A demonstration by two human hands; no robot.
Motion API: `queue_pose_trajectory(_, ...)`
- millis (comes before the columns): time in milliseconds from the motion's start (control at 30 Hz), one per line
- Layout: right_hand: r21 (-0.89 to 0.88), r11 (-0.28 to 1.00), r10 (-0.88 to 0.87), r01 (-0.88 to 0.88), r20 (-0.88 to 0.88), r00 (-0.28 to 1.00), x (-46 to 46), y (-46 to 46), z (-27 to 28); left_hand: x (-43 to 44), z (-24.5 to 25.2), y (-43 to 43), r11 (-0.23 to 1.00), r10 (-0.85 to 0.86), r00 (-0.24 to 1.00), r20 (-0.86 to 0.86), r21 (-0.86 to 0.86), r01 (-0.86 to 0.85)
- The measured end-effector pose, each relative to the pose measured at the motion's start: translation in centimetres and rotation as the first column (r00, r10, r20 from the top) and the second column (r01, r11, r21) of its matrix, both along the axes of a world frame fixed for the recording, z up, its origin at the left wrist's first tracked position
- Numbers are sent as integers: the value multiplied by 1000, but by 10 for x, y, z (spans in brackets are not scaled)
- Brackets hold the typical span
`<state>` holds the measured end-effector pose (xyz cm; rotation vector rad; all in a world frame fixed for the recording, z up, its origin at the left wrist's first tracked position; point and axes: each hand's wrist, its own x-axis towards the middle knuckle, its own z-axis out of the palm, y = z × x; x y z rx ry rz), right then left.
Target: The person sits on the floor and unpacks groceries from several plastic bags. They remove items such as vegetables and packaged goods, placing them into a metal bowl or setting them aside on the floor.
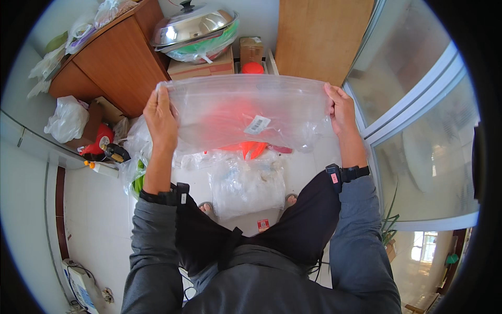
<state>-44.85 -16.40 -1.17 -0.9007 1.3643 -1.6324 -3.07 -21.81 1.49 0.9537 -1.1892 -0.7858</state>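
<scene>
A clear plastic bag [219, 106] with a printed label is stretched between my two hands, its top edge roughly level. My left hand [160, 117] pinches its left corner, and my right hand [340, 108] grips the right one. Red plastic shows through the sheet and hangs into view under its lower edge. On the floor between my feet lies a flattened stack of clear plastic bags [247, 188]. A small red card [263, 225] lies nearer to me.
At the left stand a wooden cabinet [113, 59], a white plastic bag [68, 119], bottles and a bag of green vegetables [138, 176]. A lidded steel pan [196, 27] rests on a cardboard box [204, 68] ahead. Framed glass sliding doors [427, 157] border the right side.
</scene>
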Motion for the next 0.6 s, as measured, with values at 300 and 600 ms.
queue_pose_trajectory(300,-133,983,-3,-124,-693,721,55,60,114,28,58,47,991,-91,996,20,-101,92)
queue_pose_trajectory(600,156,660,584,-735,-723,371,162,53,125,13,89,74,963,-192,915,355,-113,246)
